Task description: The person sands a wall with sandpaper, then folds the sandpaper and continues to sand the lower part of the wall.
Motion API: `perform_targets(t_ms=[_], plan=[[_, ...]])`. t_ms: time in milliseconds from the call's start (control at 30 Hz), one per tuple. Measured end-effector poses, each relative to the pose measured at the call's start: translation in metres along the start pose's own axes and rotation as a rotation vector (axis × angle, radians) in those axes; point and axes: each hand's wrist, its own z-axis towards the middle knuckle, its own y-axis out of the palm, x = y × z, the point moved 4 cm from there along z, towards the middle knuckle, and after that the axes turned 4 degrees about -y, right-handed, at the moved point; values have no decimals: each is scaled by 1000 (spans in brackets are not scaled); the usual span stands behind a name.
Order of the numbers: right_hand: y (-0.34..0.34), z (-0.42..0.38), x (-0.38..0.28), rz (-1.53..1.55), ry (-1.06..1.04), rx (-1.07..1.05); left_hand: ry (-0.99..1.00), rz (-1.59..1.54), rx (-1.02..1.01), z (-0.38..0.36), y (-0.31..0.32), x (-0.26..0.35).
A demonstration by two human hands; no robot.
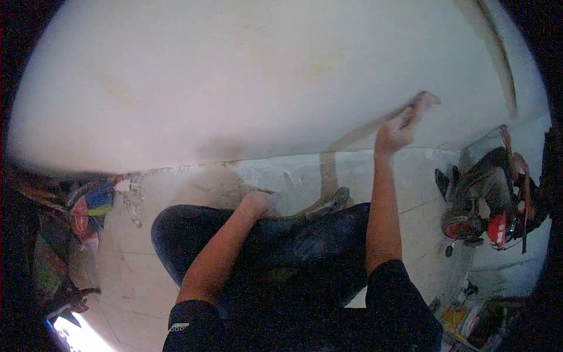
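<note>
My right hand (pixel 396 132) is raised against the pale wall (pixel 234 76), closed around a small dark object that is too blurred to name. A shadow of the arm falls on the wall beside it. Low over my lap, near my bent legs (pixel 193 229), my left hand (pixel 258 205) is closed, with a thin dark edge showing by its fingers; what it holds I cannot make out. A dark shoe (pixel 337 199) shows beyond my legs, close to the foot of the wall.
A co-worker (pixel 489 182) crouches at the right beside red and black equipment (pixel 466 226). Colourful bags (pixel 88 208) lie at the left on the tiled floor (pixel 132 264). Various items (pixel 454 317) stand at the lower right.
</note>
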Motion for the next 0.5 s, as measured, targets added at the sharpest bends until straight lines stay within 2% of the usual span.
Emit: perform_targets(t_ms=[67,100,167,200,267,300,333,400,433,500], plan=[[-7,44,-36,124,414,160,144,-110,188,17,15,-19],[-5,42,-45,125,415,150,192,-147,249,24,20,-21],[-4,39,-65,82,269,92,57,22,103,41,25,-10],[-11,29,-70,80,270,89,59,21,100,38,24,-11],[-22,-10,-82,180,261,-317,159,8,294,17,7,-7],[-30,-29,-83,176,260,-323,164,3,291,-9,-14,1],[-30,-53,-76,107,344,-593,19,-51,267,-47,-50,9],[-38,-117,-48,-42,505,-1139,-125,-118,233,-63,-71,8],[-42,-173,-22,17,302,-1296,-85,-174,296,-64,-72,0],[-39,-188,-52,186,242,-1597,-47,-229,362,-63,-77,-11]])
